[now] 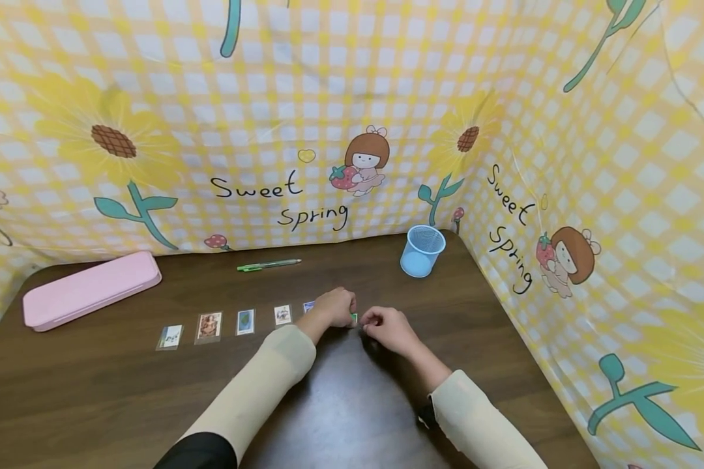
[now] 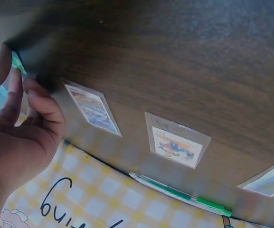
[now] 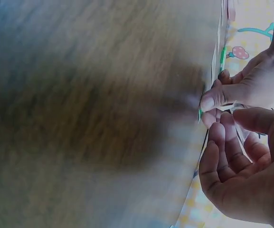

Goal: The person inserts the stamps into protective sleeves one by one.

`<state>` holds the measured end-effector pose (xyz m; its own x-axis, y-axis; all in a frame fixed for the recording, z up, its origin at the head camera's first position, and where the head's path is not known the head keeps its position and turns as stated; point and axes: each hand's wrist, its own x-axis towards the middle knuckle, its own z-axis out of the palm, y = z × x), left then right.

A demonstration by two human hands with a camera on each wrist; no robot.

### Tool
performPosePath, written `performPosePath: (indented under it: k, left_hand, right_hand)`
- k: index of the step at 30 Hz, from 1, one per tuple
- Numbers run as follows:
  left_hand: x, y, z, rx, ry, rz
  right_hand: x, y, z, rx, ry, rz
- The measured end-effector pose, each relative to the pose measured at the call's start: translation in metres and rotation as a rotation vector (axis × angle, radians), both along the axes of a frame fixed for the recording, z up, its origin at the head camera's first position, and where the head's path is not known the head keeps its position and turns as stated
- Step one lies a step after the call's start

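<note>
My left hand (image 1: 336,307) reaches down to the table and pinches a small green-edged stamp (image 1: 354,319), mostly hidden by the fingers. In the left wrist view a green strip of that stamp (image 2: 17,61) shows between thumb and finger. Just right of it is my right hand (image 1: 390,329), fingers loosely bent with no object visible in them. Left of my hands runs a slightly slanted row of stamps in clear sleeves: a blue one (image 1: 309,306) partly behind the left hand, a white one (image 1: 283,315), a blue-framed one (image 1: 245,321), a brown one (image 1: 209,326) and a pale landscape one (image 1: 170,336).
Behind the row lies a green pen (image 1: 268,266). A pink pencil case (image 1: 92,291) sits at the far left, and a blue mesh pen holder (image 1: 422,251) stands at the back right. Yellow checked cloth (image 1: 258,130) hangs along the table's back and right edges.
</note>
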<state>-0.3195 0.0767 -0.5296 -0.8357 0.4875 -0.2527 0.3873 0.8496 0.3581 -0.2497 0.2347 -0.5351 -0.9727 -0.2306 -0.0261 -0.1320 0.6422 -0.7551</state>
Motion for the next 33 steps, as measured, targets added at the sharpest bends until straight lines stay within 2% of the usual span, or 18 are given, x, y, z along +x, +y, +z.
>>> performPosePath:
  k: [4, 7, 12, 15, 17, 20, 23, 26, 27, 30, 33]
  left_hand:
    - [-0.001, -0.002, 0.001, -0.008, -0.038, -0.01]
    - [0.001, -0.003, 0.001, 0.036, -0.057, -0.028]
    - [0.006, -0.009, -0.003, 0.199, -0.06, -0.029]
    - [0.009, -0.018, -0.002, 0.364, -0.088, 0.008]
    - [0.012, -0.026, 0.002, 0.485, -0.107, 0.044]
    - [0.018, -0.039, 0.015, 0.627, -0.148, 0.119]
    - [0.027, -0.049, 0.031, 0.731, -0.188, 0.194]
    - [0.036, -0.055, 0.042, 0.821, -0.211, 0.227]
    - [0.039, -0.057, 0.045, 0.844, -0.203, 0.226]
    - [0.045, -0.061, 0.05, 0.895, -0.15, 0.213]
    - [0.049, -0.063, 0.053, 0.931, -0.083, 0.225]
  right_hand:
    - [0.0, 0.0, -0.001, -0.016, -0.003, -0.024]
    - [0.001, -0.001, -0.002, -0.034, -0.011, -0.034]
    - [0.001, -0.004, -0.005, -0.092, -0.038, -0.091]
    - [0.002, -0.006, -0.004, -0.158, -0.057, -0.138]
    - [0.003, -0.008, 0.0, -0.201, -0.059, -0.159]
    - [0.006, -0.011, 0.008, -0.245, -0.031, -0.16]
    - [0.014, -0.017, 0.027, -0.307, -0.014, -0.127]
    - [0.022, -0.025, 0.046, -0.373, -0.025, -0.092]
    - [0.024, -0.028, 0.053, -0.389, -0.04, -0.09]
    - [0.026, -0.034, 0.06, -0.405, -0.044, -0.084]
    - [0.023, -0.037, 0.053, -0.412, -0.024, -0.075]
